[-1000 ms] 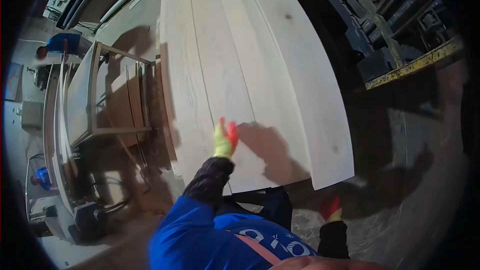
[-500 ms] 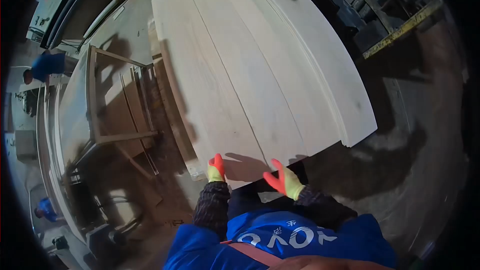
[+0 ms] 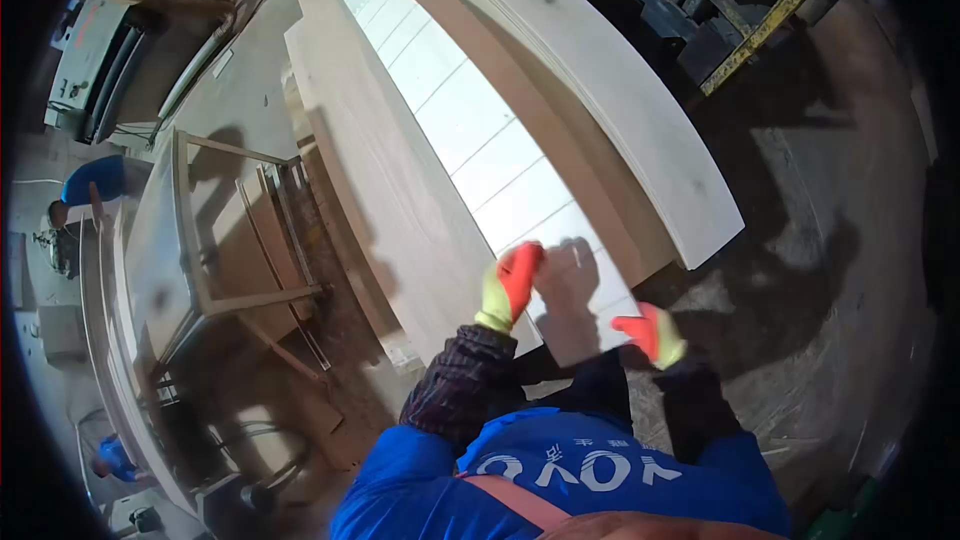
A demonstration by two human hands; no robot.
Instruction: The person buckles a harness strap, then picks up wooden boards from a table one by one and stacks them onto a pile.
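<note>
A long pale plank (image 3: 487, 145) with dark lines across its white face stretches away from me, its near end between my gloved hands. My left hand (image 3: 510, 285), in a yellow glove with orange-red fingers, is closed on the plank's left edge. On the right edge near the end corner, my right hand (image 3: 655, 335) grips with the thumb on top; its other fingers are mostly hidden. Left of the plank lies a smooth wooden board (image 3: 375, 175). To its right a brownish board surface (image 3: 560, 90) shows, then a wide pale board (image 3: 640, 90) with a stepped edge.
A wooden frame table (image 3: 205, 230) stands at the left, with leaning sheets behind it. A person in blue (image 3: 95, 180) is beyond it, another person (image 3: 118, 458) lower left. Dark machinery with a yellow bar (image 3: 770, 20) is at the upper right.
Both hands have moved right and taken hold of a plank from the smooth board surface. Its lined white face now shows, and a brownish layer is exposed beside it.
</note>
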